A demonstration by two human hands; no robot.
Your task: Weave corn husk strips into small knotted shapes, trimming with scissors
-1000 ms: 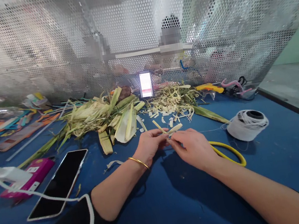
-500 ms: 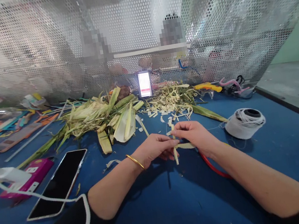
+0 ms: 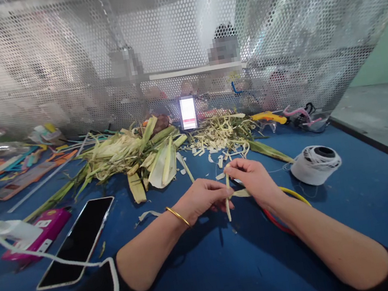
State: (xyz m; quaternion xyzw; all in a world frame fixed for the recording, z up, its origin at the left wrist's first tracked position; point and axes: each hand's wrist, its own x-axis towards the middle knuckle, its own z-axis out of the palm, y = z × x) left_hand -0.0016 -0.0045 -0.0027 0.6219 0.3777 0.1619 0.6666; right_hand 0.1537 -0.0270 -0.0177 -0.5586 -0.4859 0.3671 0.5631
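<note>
Between my hands, above the blue table, is a pale corn husk strip standing upright, with another strip crossing it sideways. My left hand pinches the strips near their crossing. Thumb and fingers of my right hand are closed on the top end of the upright strip. A thin white thread runs from near my right hand to a thread spool on the right. Under my right forearm lies a tool with red and yellow handles, mostly covered.
Ahead lie a heap of corn husks and a pile of husk shreds. To the left are a phone, a purple power strip and a white cable. A perforated metal screen stands behind, with people beyond it.
My hands were close together over slanted strips. The strip has since turned upright, my right hand has moved to its top end, and the red handle has come into view.
</note>
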